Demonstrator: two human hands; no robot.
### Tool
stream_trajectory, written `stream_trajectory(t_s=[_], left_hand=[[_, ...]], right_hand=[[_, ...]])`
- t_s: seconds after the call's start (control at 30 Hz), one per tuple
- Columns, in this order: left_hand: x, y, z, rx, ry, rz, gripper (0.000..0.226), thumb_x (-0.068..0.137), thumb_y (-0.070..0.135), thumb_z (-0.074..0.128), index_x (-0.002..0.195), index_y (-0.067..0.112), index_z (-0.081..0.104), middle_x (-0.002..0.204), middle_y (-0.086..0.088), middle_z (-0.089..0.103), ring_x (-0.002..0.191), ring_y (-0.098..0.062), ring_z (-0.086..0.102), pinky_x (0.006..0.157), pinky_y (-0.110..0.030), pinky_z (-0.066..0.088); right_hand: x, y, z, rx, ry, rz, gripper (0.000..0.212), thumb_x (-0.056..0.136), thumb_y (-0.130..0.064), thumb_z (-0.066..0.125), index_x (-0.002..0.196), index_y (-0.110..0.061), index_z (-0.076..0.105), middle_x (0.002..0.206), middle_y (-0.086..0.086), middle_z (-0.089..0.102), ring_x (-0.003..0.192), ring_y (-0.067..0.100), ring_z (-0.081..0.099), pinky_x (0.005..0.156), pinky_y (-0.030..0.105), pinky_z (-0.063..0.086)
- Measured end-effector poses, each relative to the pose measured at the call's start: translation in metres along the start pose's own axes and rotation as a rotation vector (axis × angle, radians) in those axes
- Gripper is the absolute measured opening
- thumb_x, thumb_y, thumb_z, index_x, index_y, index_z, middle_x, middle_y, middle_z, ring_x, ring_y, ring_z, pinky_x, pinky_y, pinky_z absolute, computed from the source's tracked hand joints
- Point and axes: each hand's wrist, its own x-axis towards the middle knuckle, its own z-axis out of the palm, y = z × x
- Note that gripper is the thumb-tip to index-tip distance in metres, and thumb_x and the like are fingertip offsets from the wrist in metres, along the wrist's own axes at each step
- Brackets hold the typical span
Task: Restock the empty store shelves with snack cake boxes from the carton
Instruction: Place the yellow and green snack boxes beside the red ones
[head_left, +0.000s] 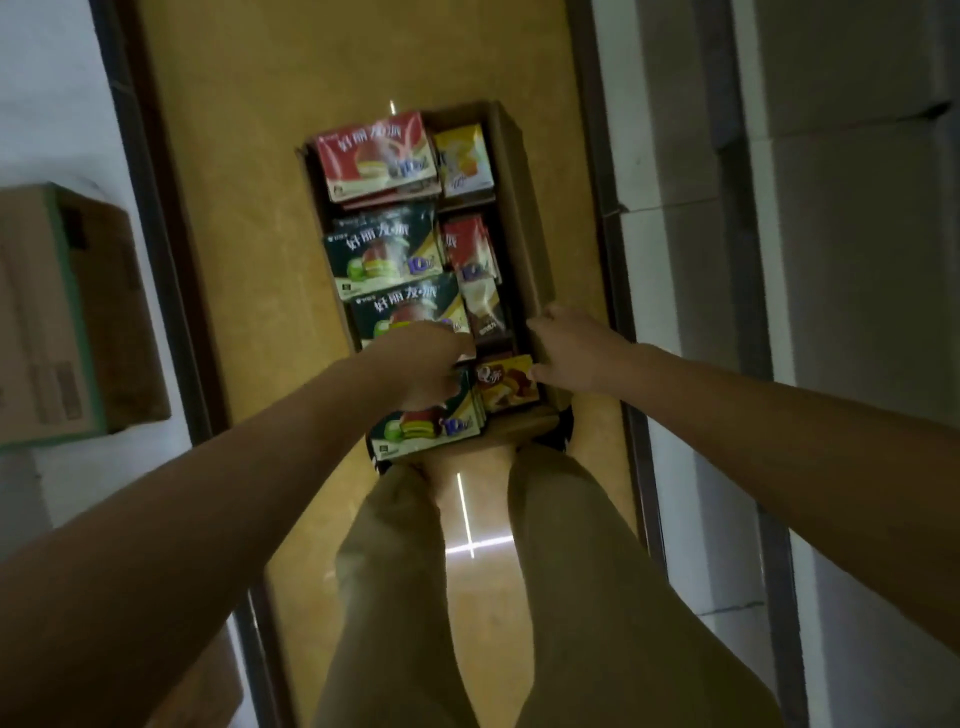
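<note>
An open cardboard carton (524, 208) lies on the yellow floor ahead of my feet, packed with snack cake boxes. A red box (376, 156) sits at the far end, and two dark green boxes (384, 249) lie in the middle. A small yellow box (504, 384) is at the near right corner. My left hand (426, 364) reaches into the carton, its fingers curled over the far edge of the nearest green box (423, 428). My right hand (571, 353) holds the carton's right wall, with the thumb inside touching the yellow box.
White shelving runs along both sides of the narrow aisle. A closed brown cardboard box (67, 312) stands on the left shelf. Pale grey shelf boards (831, 260) fill the right. My legs in khaki trousers (545, 597) stand just behind the carton.
</note>
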Motion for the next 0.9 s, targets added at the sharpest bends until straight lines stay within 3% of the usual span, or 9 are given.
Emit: stream_trajectory(t_s=[0.1,0.17,0.27,0.33,0.43,0.57,0.73,0.8,0.9], left_hand=[[0.03,-0.002,0.041,0.158,-0.074,0.047,0.052,0.093,0.019,0.061,0.143,0.016,0.051,0.132,-0.012,0.058,0.122,-0.033,0.055,0.093,-0.042,0.054],[0.052,-0.003,0.066,0.287,-0.106,0.104,0.05,0.092,0.019,0.06,0.141,0.016,0.053,0.137,-0.011,0.055,0.129,-0.031,0.05,0.102,-0.045,0.05],[0.08,-0.004,0.094,0.453,-0.133,0.188,0.06,0.096,0.025,0.056,0.153,0.018,0.039,0.157,-0.009,0.038,0.15,-0.034,0.026,0.122,-0.048,0.026],[0.094,-0.006,0.106,0.522,-0.153,0.213,0.065,0.098,0.028,0.055,0.158,0.019,0.03,0.164,-0.007,0.029,0.155,-0.034,0.014,0.125,-0.052,0.015],[0.109,-0.013,0.122,0.541,-0.2,0.201,0.062,0.101,0.03,0.05,0.159,0.023,0.029,0.165,-0.003,0.029,0.156,-0.032,0.011,0.124,-0.06,0.006],[0.114,-0.019,0.13,0.595,-0.227,0.212,0.049,0.102,0.033,0.046,0.15,0.027,0.044,0.16,0.0,0.036,0.154,-0.032,0.014,0.121,-0.067,0.005],[0.105,-0.03,0.14,0.618,-0.115,0.315,0.044,0.103,0.031,0.045,0.146,0.029,0.05,0.16,-0.004,0.035,0.152,-0.035,0.018,0.123,-0.058,0.015],[0.102,-0.036,0.145,0.639,-0.108,0.35,0.052,0.099,0.035,0.054,0.149,0.029,0.044,0.163,-0.008,0.028,0.153,-0.036,0.015,0.123,-0.056,0.019],[0.097,-0.046,0.155,0.69,-0.108,0.322,0.094,0.082,0.055,0.073,0.158,0.03,0.023,0.168,-0.016,0.002,0.155,-0.042,-0.004,0.122,-0.061,0.015]], right_hand=[[0.037,0.012,0.032,-0.024,-0.077,0.022,0.057,0.094,-0.042,0.064,0.136,-0.007,0.048,0.137,0.017,0.043,0.119,0.031,0.049,0.094,0.042,0.05],[0.059,0.019,0.05,-0.05,-0.11,0.037,0.053,0.093,-0.04,0.066,0.131,-0.007,0.05,0.131,0.016,0.045,0.113,0.028,0.051,0.089,0.039,0.05],[0.09,0.025,0.075,-0.107,-0.145,0.042,0.055,0.092,-0.038,0.067,0.132,-0.006,0.049,0.129,0.017,0.046,0.11,0.028,0.052,0.089,0.038,0.051],[0.11,0.029,0.094,-0.16,-0.147,0.02,0.057,0.091,-0.037,0.067,0.136,-0.006,0.047,0.131,0.016,0.045,0.114,0.029,0.05,0.088,0.034,0.048],[0.132,0.033,0.12,-0.199,-0.162,0.001,0.059,0.093,-0.035,0.064,0.138,-0.003,0.044,0.134,0.018,0.045,0.122,0.031,0.046,0.096,0.035,0.042],[0.151,0.039,0.146,-0.314,-0.195,-0.029,0.049,0.097,-0.034,0.055,0.134,-0.003,0.048,0.13,0.017,0.053,0.118,0.032,0.049,0.106,0.041,0.038],[0.163,0.039,0.163,-0.346,-0.149,0.0,0.075,0.088,-0.039,0.069,0.146,-0.005,0.034,0.14,0.022,0.048,0.128,0.038,0.046,0.106,0.045,0.044],[0.164,0.039,0.166,-0.317,-0.129,0.005,0.075,0.086,-0.04,0.071,0.144,-0.008,0.036,0.137,0.021,0.051,0.125,0.036,0.049,0.103,0.043,0.043],[0.159,0.043,0.173,-0.335,-0.092,-0.018,0.08,0.083,-0.045,0.074,0.144,-0.008,0.035,0.133,0.019,0.053,0.118,0.035,0.055,0.099,0.042,0.043]])
